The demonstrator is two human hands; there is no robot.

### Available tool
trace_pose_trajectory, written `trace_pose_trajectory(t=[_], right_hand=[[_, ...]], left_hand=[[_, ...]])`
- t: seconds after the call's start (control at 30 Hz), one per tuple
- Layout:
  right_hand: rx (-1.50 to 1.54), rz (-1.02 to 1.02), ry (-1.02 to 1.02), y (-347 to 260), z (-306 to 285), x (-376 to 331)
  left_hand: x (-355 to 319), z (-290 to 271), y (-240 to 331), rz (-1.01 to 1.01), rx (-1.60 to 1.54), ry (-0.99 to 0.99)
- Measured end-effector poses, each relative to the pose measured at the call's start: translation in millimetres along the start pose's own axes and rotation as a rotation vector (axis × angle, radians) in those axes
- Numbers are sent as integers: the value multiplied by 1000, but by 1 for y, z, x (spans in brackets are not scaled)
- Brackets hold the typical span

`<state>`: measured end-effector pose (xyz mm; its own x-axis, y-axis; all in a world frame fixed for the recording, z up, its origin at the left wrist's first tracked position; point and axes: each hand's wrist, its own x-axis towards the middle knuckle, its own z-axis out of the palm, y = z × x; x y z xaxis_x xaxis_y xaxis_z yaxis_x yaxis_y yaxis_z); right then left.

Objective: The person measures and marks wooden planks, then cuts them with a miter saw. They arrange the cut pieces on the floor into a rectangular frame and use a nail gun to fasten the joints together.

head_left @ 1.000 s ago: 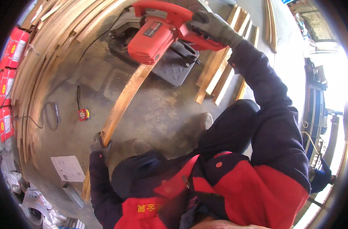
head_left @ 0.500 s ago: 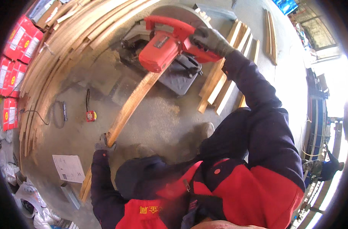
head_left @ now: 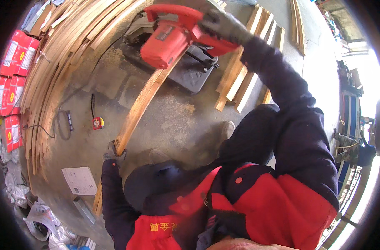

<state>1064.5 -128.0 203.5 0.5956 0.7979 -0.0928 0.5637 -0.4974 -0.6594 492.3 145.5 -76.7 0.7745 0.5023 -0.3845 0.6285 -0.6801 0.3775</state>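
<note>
My gloved left hand (head_left: 115, 151) is closed around the near end of a long wooden strip (head_left: 141, 104). The strip runs up and right, and its far end passes out of sight under the red motor housing of a chop saw (head_left: 167, 43). On the saw's red handle my gloved right hand (head_left: 225, 27) is closed, with that arm stretched forward. The saw's dark base (head_left: 194, 77) rests on the floor. Its round blade is only partly visible at the top edge, and the housing hides where blade and strip meet.
Long wooden strips (head_left: 65, 75) lie piled at left beside red boxes (head_left: 21, 52). Shorter cut pieces (head_left: 244, 79) lie right of the saw. On the floor are a tape measure (head_left: 98, 123), a marker (head_left: 70, 121), a white sheet (head_left: 79, 181) and a metal channel (head_left: 84, 211).
The view has shifted slightly, so saw and floor pieces sit higher in it. My left fingers show more plainly around the strip's end. Both hands keep their holds.
</note>
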Motion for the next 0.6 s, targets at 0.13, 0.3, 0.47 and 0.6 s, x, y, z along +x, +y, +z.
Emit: trace_pose_trajectory(t=[0.13, 0.3, 0.47, 0.6], right_hand=[[11, 3, 147, 25, 17, -17], [14, 37, 148, 22, 16, -8], [119, 47, -19, -8, -6, 28], [-244, -192, -59, -67, -47, 89]], left_hand=[[1, -2, -1, -58, 19, -79], [11, 14, -16, 25, -32, -4], [8, 20, -20, 1, 19, 17], [1, 6, -7, 21, -52, 12]])
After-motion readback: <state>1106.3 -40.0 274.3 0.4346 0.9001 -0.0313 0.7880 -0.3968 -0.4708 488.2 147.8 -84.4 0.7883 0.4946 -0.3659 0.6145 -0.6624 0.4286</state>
